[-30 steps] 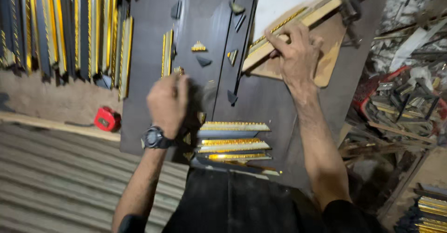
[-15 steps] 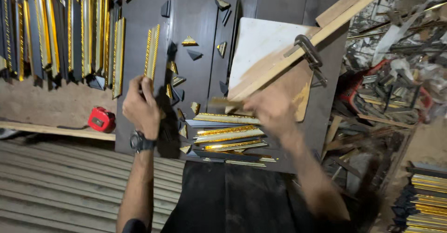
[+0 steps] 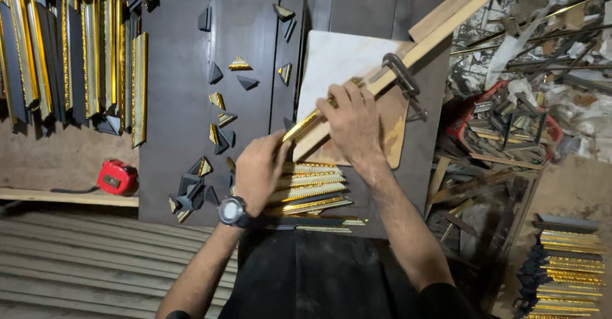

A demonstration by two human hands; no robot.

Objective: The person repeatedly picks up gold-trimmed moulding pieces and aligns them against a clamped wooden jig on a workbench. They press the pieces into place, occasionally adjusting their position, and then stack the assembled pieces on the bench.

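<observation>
I see my left hand (image 3: 258, 169) closed around the near end of a gold moulding strip (image 3: 305, 126), thumb and fingers curled on it; the black wristwatch (image 3: 232, 212) sits just behind that hand on the wrist; my right hand (image 3: 354, 122) lies further along the same strip, fingers bent over it and pressing it against the long wooden batten (image 3: 446, 25) that runs diagonally away from the hand; so both hands grip the 1 strip, which rests slanted between them, touching the batten along its side; just beyond the right hand's fingertips a dark clamp (image 3: 401, 76) bites across the batten and holds it to the pale board (image 3: 338, 60) lying under it; beneath that board, under the right wrist, a brown panel (image 3: 395, 134) shows; directly under and between my hands lies a stack of cut gold moulding lengths (image 3: 315, 188), side by side, close to my body; all of this sits on the dark desk (image 3: 178, 83); to the outer side of the left hand small triangular offcuts (image 3: 220, 111) in black and gold are scattered over the desk, some just beside the hand, others well apart; further out from the left hand a red tape measure (image 3: 117, 177) rests on a wooden ledge; beyond it long gold and black mouldings (image 3: 76, 51) stand in a row; to the outer side of the right arm I see a red crate (image 3: 503, 127) of scrap pieces.
</observation>
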